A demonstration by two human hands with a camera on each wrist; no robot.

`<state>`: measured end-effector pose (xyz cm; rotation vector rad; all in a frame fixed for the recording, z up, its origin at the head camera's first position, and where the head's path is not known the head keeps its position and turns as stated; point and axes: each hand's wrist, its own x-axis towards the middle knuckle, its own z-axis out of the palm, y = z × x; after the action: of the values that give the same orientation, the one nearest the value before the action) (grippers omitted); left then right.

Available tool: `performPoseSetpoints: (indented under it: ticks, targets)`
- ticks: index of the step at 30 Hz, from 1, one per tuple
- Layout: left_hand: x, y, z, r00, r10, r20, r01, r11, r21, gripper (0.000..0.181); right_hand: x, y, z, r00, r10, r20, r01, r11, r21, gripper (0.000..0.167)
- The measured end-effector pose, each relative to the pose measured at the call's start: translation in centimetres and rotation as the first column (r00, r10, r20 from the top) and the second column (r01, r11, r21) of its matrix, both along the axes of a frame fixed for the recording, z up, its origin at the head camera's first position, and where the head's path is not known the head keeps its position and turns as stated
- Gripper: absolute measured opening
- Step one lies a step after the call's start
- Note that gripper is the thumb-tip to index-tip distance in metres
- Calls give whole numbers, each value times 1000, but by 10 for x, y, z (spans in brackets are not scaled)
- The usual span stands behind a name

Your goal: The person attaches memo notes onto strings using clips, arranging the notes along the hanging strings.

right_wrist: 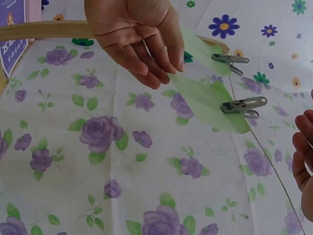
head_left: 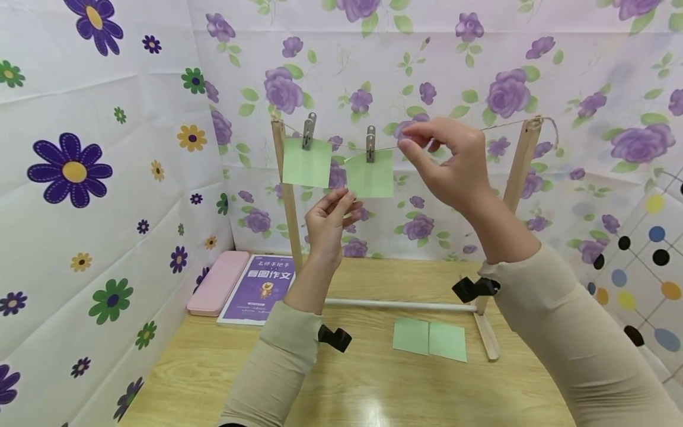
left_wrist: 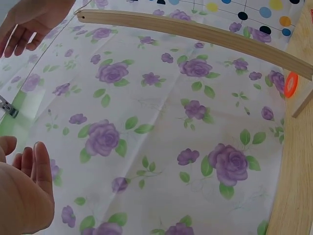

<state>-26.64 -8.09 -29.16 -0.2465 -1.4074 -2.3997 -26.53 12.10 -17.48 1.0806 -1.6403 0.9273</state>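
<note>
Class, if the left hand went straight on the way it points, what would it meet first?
The left hand would likely meet the hanging green note nearer the right hand; the note's lower corner looks very close, though depth is unclear.

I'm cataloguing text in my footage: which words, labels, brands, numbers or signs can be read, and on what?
"名师手把手": purple book, top of cover.
"看图作文": below that, larger.
Other cover lines: too small to read.
Hanging green papers: no writing visible.
</note>
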Motion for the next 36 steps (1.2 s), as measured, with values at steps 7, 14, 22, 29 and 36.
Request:
performPoseSetpoints:
  ticks: [7, 14, 22, 29, 36]
  targets:
    - [-2, -1, -6, 1000, -6, 2, 6, 1000, 4, 12, 0, 15, -28, 999, -4, 39, 7, 998, -63, 12]
    - [0, -7, -12, 1000, 0, 22, 1, 999, -54, 23, 2, 35, -46, 998, -22, 60, 27, 996, -86, 13]
    - [18, -19, -51, 996, 53, 66, -29, 946, -323, 29, 11, 66, -83, 991, -26, 131, 37, 996, -80, 22]
    - [50, -11, -125, 993, 16, 120, 58, 805, -590, 32, 37, 98, -130, 958, -124, 258, 149, 986, -80, 9]
    - [68, 0, -182, 966, -34, 257, 191, 765, -615, 29, 44, 144, -191, 848, -212, 486, 301, 947, -112, 10]
